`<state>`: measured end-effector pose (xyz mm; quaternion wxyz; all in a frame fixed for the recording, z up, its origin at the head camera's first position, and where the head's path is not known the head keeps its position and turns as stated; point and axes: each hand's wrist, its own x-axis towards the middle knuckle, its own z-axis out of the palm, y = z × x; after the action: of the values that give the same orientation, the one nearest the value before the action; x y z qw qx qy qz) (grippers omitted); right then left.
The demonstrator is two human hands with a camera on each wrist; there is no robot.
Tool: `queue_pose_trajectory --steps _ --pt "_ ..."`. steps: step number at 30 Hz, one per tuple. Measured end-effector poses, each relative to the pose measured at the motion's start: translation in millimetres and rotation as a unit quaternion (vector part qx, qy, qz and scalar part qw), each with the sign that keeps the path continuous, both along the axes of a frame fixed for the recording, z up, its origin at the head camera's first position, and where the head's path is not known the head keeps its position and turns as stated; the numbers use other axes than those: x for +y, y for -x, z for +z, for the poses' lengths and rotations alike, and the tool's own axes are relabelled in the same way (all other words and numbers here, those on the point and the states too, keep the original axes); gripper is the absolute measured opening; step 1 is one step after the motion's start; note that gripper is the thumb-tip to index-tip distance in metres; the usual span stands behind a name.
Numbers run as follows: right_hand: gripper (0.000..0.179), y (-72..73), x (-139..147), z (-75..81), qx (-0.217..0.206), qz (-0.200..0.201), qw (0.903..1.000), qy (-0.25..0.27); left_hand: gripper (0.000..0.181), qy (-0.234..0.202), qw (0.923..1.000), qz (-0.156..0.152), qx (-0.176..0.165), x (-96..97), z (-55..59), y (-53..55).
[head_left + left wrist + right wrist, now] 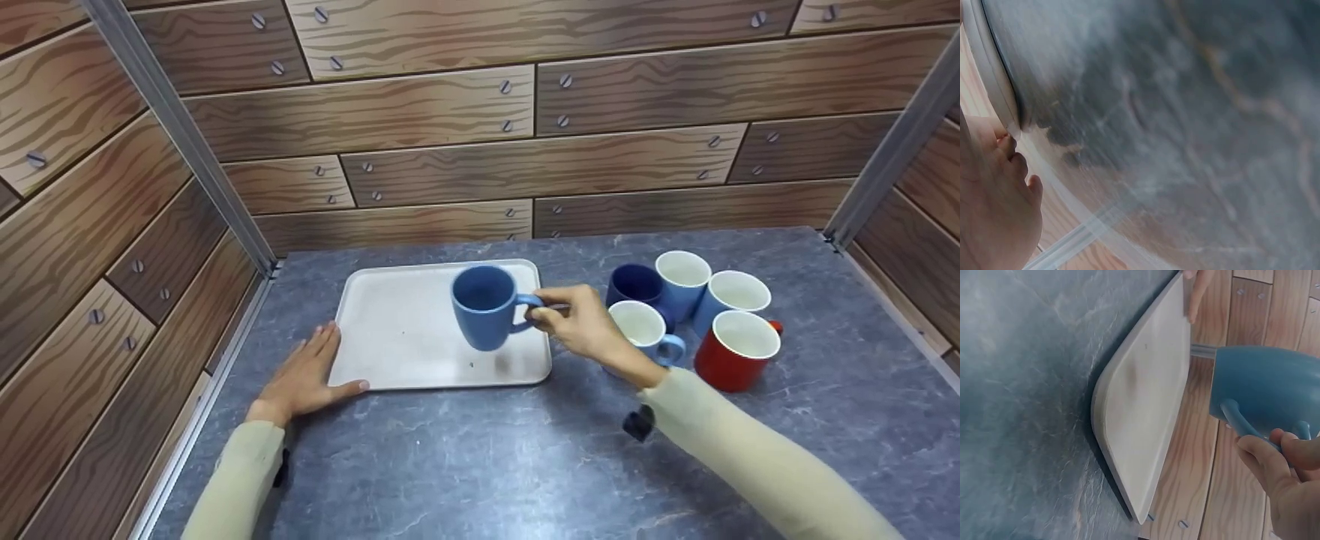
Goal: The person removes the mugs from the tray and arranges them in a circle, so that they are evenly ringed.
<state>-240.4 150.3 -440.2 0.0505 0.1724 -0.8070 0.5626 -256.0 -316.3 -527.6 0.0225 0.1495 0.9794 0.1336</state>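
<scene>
A blue mug (486,315) hangs upright above the right half of a white tray (405,330). My right hand (581,322) pinches its handle between thumb and fingers, and the right wrist view shows a gap between the mug (1269,382) and the tray (1145,394). At the tray's left edge, my left hand (304,375) lies with straight fingers along the rim, thumb by the front corner. In the left wrist view, the left hand (1002,197) touches the tray's edge (994,67).
Right of the tray stand several mugs close together: a dark blue mug (634,285), lighter blue mugs with white insides, and a red mug (736,352). Behind the grey marbled table (450,465) rises a wood-patterned wall (450,112), with more panels at both sides.
</scene>
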Motion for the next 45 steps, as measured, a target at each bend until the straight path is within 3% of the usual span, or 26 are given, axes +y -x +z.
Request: queue_pose_trajectory --steps 17,22,27,39,45 --pt "0.027 -52.0 62 14.4 -0.029 0.027 0.9985 0.037 0.123 0.004 1.0 0.001 0.003 -3.5 4.5 4.0" --pt "0.029 -65.8 84 12.0 -0.033 0.031 0.9983 0.037 0.123 0.006 1.0 0.0 0.004 -2.1 6.0 4.3" --pt "0.031 -78.5 105 6.7 -0.007 0.046 0.9984 0.033 0.123 0.004 1.0 0.0 0.002 -1.2 5.0 2.5" --pt "0.03 -106.1 149 -3.2 -0.006 0.097 0.9904 0.098 0.124 0.005 1.0 0.0 -0.002 -0.7 -0.4 0.9" --pt "0.029 -119.6 172 -5.2 -0.018 0.073 0.9944 0.075 0.124 0.006 1.0 0.001 -0.004 -0.8 -0.8 0.1"
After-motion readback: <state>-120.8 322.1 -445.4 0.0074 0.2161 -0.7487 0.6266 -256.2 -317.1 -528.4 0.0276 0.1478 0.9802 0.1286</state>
